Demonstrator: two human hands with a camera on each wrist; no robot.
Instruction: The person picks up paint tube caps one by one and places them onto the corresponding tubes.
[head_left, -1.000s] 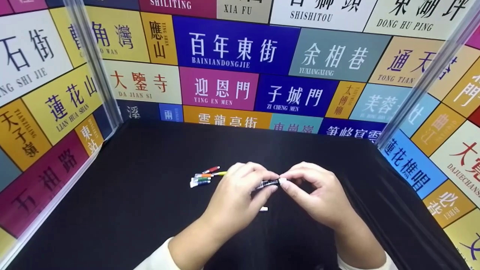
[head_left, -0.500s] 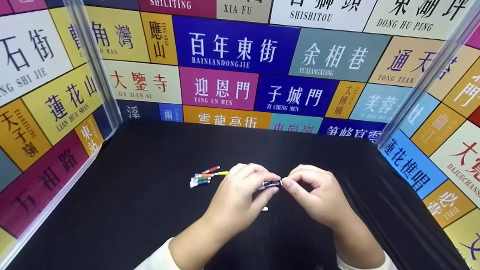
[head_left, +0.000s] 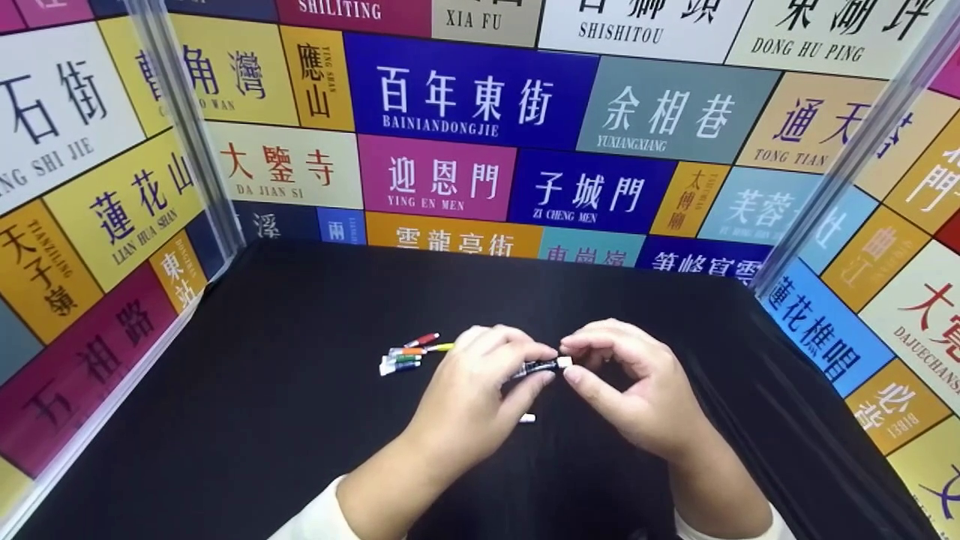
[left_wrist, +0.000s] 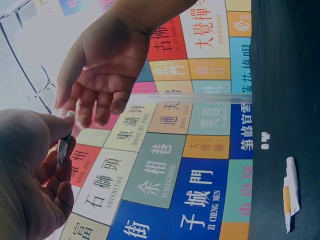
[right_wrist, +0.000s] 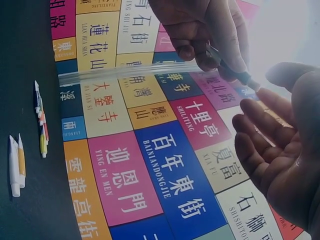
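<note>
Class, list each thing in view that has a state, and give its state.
left hand: pinching black tube
right hand: fingers parted beside white cap
black tube: held up in the air
white cap: at black tube's end, tightness unclear
red tube: lying flat
orange tube: lying flat
yellow tube: lying flat
green tube: lying flat
blue tube: lying flat
white tube: lying flat

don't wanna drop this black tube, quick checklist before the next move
1. Left hand holds the black tube: ok, between thumb and fingers.
2. White tip in sight: ok, at the tube's end facing the right hand.
3. Right hand pinching the tip: not ok, thumb and forefinger are apart.
4. Tip loose or tight: cannot tell.
5. Coloured tubes out of the way: ok, lying on the table, apart from both hands.
</note>
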